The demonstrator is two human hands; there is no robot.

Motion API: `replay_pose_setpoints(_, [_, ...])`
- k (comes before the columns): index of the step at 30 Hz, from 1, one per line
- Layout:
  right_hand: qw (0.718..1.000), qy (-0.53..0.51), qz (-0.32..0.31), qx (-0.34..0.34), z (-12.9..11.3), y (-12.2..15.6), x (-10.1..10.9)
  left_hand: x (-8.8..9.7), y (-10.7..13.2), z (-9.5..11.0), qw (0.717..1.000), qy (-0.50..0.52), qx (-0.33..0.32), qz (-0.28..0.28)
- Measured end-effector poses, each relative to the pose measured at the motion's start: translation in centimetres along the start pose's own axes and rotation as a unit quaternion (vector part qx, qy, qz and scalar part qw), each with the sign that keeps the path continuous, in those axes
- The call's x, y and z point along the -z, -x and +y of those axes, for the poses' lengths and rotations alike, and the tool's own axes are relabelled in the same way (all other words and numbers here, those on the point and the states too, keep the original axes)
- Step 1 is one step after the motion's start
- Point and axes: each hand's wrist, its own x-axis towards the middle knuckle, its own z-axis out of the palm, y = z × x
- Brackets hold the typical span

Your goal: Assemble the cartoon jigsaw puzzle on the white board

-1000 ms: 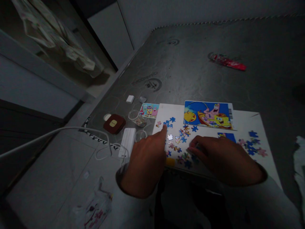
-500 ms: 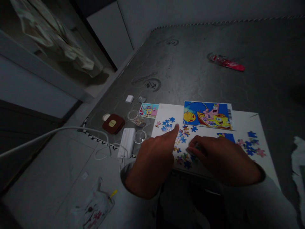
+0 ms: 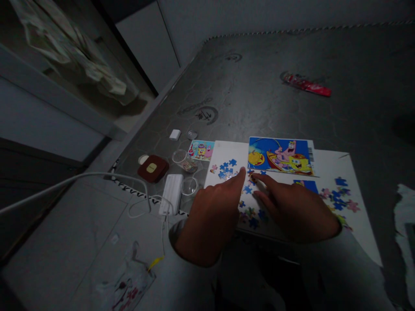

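Note:
Loose jigsaw pieces (image 3: 248,189) lie on a white board (image 3: 359,216) in front of me. My left hand (image 3: 218,205) is over the board's left part, one finger stretched out beside the pieces; its other fingers are mostly hidden, and nothing shows in it. My right hand (image 3: 285,203) reaches in from the right. Its thumb and index finger are apart, the index tip at a small piece (image 3: 252,176) below the picture card. That picture card (image 3: 280,156), with cartoon figures in a boat, lies at the board's far edge. Blue pieces (image 3: 227,169) form a cluster left of it.
Left of the board are a clear plastic cup (image 3: 184,160), a clear round lid (image 3: 189,186), a white power bank (image 3: 171,194) with a cable (image 3: 97,173), and a brown case (image 3: 153,168). More pieces (image 3: 339,200) lie at right. A red package (image 3: 306,84) lies farther back.
My right hand has moved up and slightly left, from the lower pieces to those just under the picture card, and its thumb and index finger have parted. My left hand has barely moved.

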Motion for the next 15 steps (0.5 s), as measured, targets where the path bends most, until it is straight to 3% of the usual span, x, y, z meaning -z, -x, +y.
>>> replay_pose_setpoints(6, [0.999, 0.000, -0.031, 0.040, -0.31, -0.39, -0.87, -0.24, -0.02, 0.03, 1.000, -0.006, -0.003, 0.027])
replay_pose_setpoints(10, [0.999, 0.022, -0.015, 0.027, 0.17, 0.09, -0.89, 0.04, -0.01, -0.20, 1.000, -0.006, 0.010, 0.012])
replay_pose_setpoints(15, [0.998, 0.024, -0.040, 0.035, -0.02, 0.11, -1.11, 0.22, 0.07, -0.46, 1.000, -0.003, 0.010, 0.018])
